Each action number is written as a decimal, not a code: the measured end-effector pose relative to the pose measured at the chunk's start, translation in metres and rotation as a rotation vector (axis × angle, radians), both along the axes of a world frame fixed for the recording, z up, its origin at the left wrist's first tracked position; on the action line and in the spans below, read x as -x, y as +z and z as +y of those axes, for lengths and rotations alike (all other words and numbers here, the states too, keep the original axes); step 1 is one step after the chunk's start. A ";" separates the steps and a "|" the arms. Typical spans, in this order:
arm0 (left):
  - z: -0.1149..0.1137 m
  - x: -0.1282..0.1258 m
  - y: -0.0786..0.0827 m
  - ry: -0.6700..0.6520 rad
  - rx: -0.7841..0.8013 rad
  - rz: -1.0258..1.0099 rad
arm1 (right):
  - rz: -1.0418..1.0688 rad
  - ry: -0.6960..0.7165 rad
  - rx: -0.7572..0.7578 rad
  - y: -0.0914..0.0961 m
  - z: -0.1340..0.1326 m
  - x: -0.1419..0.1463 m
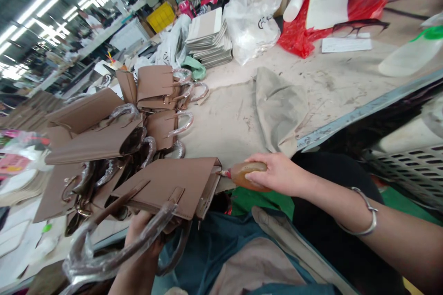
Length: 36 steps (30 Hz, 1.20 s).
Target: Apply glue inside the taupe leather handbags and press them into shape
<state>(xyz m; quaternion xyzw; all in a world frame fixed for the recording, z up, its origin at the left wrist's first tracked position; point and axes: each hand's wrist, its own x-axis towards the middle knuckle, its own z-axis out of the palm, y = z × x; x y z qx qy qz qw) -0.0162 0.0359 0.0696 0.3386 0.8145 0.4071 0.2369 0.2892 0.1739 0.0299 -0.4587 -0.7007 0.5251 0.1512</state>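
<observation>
A brown handbag (169, 179) lies tilted across my lap at the table's edge, its plastic-wrapped handles (114, 258) hanging toward me. My left hand (141, 230) grips the bag from below, partly hidden behind a handle. In my right hand (273, 173) is a squeeze bottle (247, 175) with amber contents. Its narrow red-and-white tip points left and meets the bag's side edge, near the upper corner; whether it touches I cannot tell exactly. Several similar brown handbags (93, 133) are heaped just beyond, with clear wrap round their handles.
A crumpled beige cloth (280, 106) lies on the worktable (228, 115). Farther back are a stack of pale panels (211, 39), a white plastic bag (252, 14), a red bag (304, 32) and eyeglasses (362, 27). A clear bottle (411, 57) lies at right, above a perforated crate (411, 175).
</observation>
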 end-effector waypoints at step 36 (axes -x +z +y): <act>0.180 -0.036 0.046 -0.265 0.338 -0.277 | -0.075 0.133 -0.307 -0.001 -0.003 -0.014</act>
